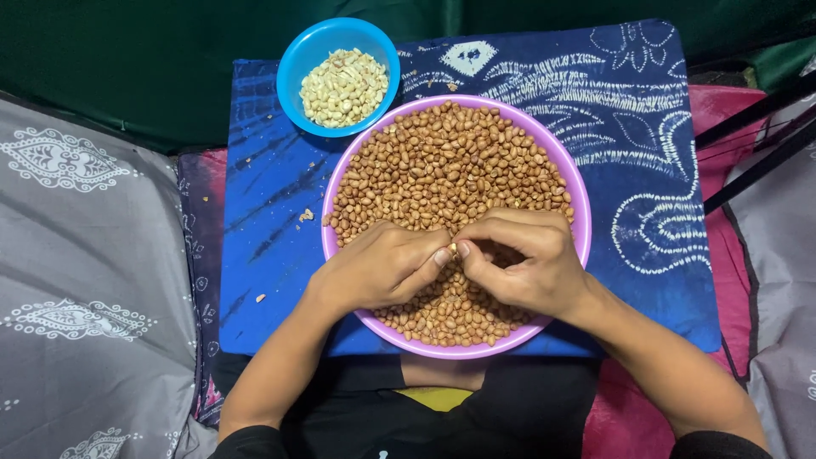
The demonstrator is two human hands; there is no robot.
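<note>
Both hands rest over the near half of the purple bowl (568, 174), which is full of brown-skinned peanuts (442, 161). The left hand (378, 265) and the right hand (523, 259) meet thumb to thumb and pinch one peanut (453, 250) between their fingertips. The bowl stands in the middle of a blue patterned cloth (272, 187). At the far left corner of the cloth, touching the purple bowl, a small blue bowl (297, 59) holds pale peeled peanuts (344, 85).

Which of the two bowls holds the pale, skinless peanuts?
The small blue bowl, at the far left corner of the blue cloth. The big purple bowl under both hands holds brown, skin-on peanuts.
</note>
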